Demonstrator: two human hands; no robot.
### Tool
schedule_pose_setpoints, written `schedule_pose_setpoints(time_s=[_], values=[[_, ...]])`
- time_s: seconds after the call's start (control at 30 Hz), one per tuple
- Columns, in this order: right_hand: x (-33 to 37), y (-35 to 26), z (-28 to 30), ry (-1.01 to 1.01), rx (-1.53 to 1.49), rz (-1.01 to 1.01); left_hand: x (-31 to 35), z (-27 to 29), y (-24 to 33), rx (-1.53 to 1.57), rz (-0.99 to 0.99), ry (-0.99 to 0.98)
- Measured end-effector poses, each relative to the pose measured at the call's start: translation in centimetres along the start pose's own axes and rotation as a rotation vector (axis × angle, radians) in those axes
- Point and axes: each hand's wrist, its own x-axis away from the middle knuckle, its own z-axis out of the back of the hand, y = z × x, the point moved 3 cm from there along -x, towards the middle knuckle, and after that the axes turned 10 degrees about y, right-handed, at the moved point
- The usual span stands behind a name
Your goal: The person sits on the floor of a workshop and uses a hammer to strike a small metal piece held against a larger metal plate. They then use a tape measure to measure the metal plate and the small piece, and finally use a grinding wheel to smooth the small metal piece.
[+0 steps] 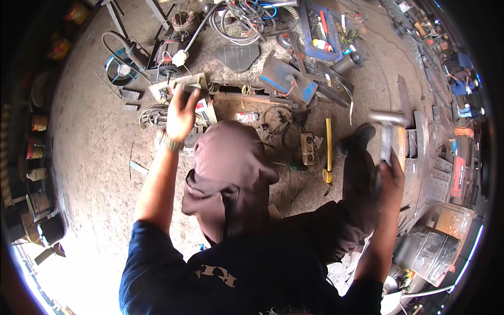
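Observation:
My right hand (pixel 391 181) is wrapped round the handle of a hammer (pixel 387 117), whose thick grey metal head is raised beyond the fist, out to the right of my legs. Slight blur softens the fist and handle. At the left, my left hand (pixel 182 113) reaches forward past my knee with its fingers closed. Whatever it pinches is small and mostly hidden by the fingers. Just beyond and beside those fingertips lies a pale flat plate (pixel 209 112). A dark motor-like machine (pixel 169 59) with a pulley stands past the left hand.
A yellow-handled tool (pixel 328 149) and a socket block (pixel 307 149) lie between my legs. Farther out are a blue-edged metal box (pixel 289 80), a blue crate of tools (pixel 320 32), coiled cables (pixel 239 21) and a blue fan (pixel 122 68). A metal container (pixel 430 252) stands at right.

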Motion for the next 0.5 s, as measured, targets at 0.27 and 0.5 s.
schedule_pose_setpoints(time_s=[0.27, 0.5], values=[[8.2, 10.8, 19.5, 0.567, -0.222, -0.209, 27.5, 10.3, -22.1, -0.211, 0.496, 0.105], [15.8, 32.1, 23.5, 0.364, -0.63, -0.893, 37.1, 19.0, -29.2, -0.934, 0.532, -0.514]])
